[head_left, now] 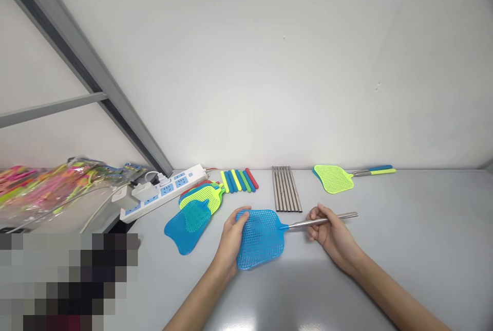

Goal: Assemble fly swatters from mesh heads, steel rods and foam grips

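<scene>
A blue fly swatter head (262, 238) is gripped at its left edge by my left hand (231, 241), thumb on top. From its neck a metal rod (300, 224) runs to the right, and my right hand (331, 231) has its fingers closed around that rod, whose bare end sticks out past the hand. Just left of my left hand lie loose swatter heads: a blue one (187, 228) overlapping a yellow-green one (204, 198). Behind my hands, several metal rods (285, 189) lie side by side, with a row of coloured handle grips (239, 181) to their left.
At the back right lie swatters with handles, a yellow-green one (335, 179) on top. A white power strip (165, 192) with plugs and cables sits at the left, near a grey metal frame (127, 120). Bagged colourful items (65, 182) lie beyond it. A white wall (285, 79) stands behind.
</scene>
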Tool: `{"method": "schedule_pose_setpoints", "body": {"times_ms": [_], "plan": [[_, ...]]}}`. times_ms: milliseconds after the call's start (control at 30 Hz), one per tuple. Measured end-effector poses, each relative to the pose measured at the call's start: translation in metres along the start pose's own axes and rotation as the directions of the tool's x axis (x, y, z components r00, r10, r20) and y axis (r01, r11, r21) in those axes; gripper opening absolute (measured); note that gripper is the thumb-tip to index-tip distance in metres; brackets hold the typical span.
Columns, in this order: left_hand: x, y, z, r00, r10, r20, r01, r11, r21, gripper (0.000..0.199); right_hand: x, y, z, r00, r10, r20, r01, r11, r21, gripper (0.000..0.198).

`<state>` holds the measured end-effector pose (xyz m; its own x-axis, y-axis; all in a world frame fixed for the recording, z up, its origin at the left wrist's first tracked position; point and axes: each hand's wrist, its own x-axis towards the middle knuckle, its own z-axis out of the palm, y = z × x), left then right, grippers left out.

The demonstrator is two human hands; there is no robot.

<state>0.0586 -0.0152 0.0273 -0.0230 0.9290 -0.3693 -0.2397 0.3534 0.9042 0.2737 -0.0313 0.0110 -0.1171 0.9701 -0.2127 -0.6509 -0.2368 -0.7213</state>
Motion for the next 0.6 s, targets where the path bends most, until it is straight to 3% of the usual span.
{"method": "schedule_pose_setpoints", "body": {"times_ms": [300, 400, 500, 600], "plan": [[0.0022, 0.0004, 0.0003, 0.996, 0.083, 0.022, -0.084, 0.995, 0.052, 0.034, -0.0019, -0.003, -0.0041, 0.983, 0.117, 0.141, -0.098, 0.986, -0.133, 0.036], [0.0008, -0.0004, 0.0025, 0.988, 0.152, 0.012, -0.152, 0.978, 0.141, 0.032, -0.0041, -0.0025, -0.0018, 0.978, 0.137, 0.154, -0.106, 0.975, -0.194, 0.036], [-0.0009, -0.002, 0.0036, 0.969, 0.243, 0.044, -0.245, 0.922, 0.301, 0.03, -0.0055, -0.0006, 0.0014, 0.975, 0.145, 0.167, -0.105, 0.968, -0.226, 0.031], [-0.0005, -0.0037, 0.0019, 0.931, 0.35, 0.108, -0.357, 0.801, 0.481, 0.031, -0.0051, 0.001, 0.003, 0.976, 0.139, 0.167, -0.095, 0.964, -0.248, 0.023]]}}
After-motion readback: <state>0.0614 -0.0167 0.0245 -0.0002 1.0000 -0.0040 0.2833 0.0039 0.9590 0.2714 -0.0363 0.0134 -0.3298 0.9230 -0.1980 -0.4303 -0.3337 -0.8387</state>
